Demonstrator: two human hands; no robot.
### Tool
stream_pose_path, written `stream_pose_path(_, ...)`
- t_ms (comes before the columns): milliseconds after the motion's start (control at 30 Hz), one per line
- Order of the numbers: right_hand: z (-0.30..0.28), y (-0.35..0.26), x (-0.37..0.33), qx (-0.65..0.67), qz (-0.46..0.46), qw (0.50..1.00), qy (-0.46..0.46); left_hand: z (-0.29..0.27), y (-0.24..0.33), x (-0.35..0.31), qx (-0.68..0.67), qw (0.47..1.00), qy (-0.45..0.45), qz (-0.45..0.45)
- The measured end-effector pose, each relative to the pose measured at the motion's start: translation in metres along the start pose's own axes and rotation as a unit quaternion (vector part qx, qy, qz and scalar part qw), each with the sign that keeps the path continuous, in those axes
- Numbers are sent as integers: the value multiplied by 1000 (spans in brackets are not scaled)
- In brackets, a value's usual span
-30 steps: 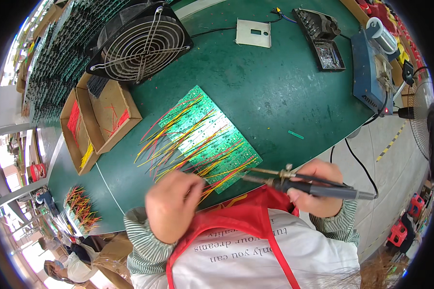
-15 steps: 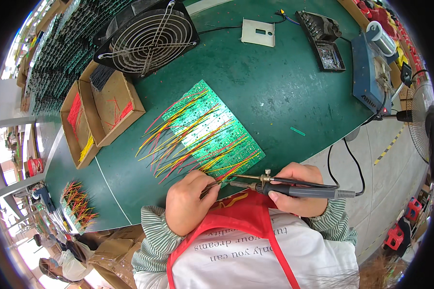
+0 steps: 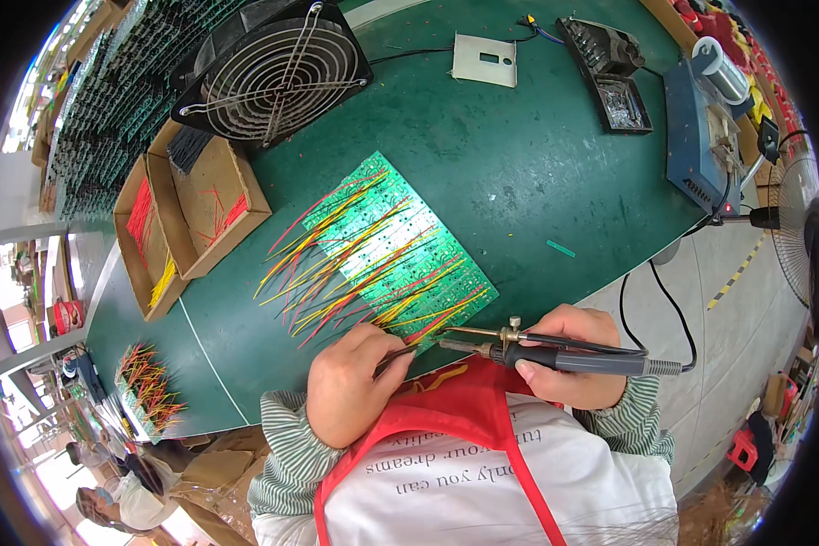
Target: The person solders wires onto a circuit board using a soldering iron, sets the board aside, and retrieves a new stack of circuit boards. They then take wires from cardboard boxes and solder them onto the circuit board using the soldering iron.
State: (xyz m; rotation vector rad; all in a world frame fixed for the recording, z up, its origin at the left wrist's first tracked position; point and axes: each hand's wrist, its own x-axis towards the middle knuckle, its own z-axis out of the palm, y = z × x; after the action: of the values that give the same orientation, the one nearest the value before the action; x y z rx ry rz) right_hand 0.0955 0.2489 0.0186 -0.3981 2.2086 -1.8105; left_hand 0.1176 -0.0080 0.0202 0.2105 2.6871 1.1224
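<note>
Circuit-board panel [image 3: 409,238], green, lies aslant on the green tabletop [image 3: 555,173] in front of the person, its nearest corner close to the red apron [image 3: 496,400]. Rows of red, yellow and black wires [image 3: 341,276] run across it and trail past its left edge. The left hand [image 3: 350,382] is at the near end of the panel, thumb and index finger pinched on a dark wire [image 3: 393,357]. The right hand [image 3: 581,389] is wrapped around a soldering iron [image 3: 601,361], with a thin brass feed tube [image 3: 473,333] clamped above its barrel. Both iron and tube point left at the near corner, just beside the left fingertips; whether the tip touches a joint, I cannot tell. Farther left stand a divided cardboard box [image 3: 232,246] of cut wires and, nearer the person, a second wired board [image 3: 150,391]. A caged fan [image 3: 280,91] sits beyond the box; a blue soldering station [image 3: 690,136] is at the far right, beside a solder spool [image 3: 724,75]
</note>
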Motion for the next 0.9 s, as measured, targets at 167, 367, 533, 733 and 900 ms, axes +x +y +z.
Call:
stream_pose_path(167,-4,2,-6,-9,-9,1000,15,-33,-3,-5,190,971,146,24)
stream_pose_path(367,-8,3,-10,-10,-10,999,37,-8,17,3,73,995,58,36)
stream_pose_path(533,-10,3,-10,-5,-11,999,45,11,10,10,21,1000,5,15)
stream_pose_path(733,-8,6,-8,2,-4,999,43,12,9,15,11,1000,-5,24)
stream_pose_path(900,-8,6,-4,-14,-15,999,26,12,10,15,23,1000,-15,11)
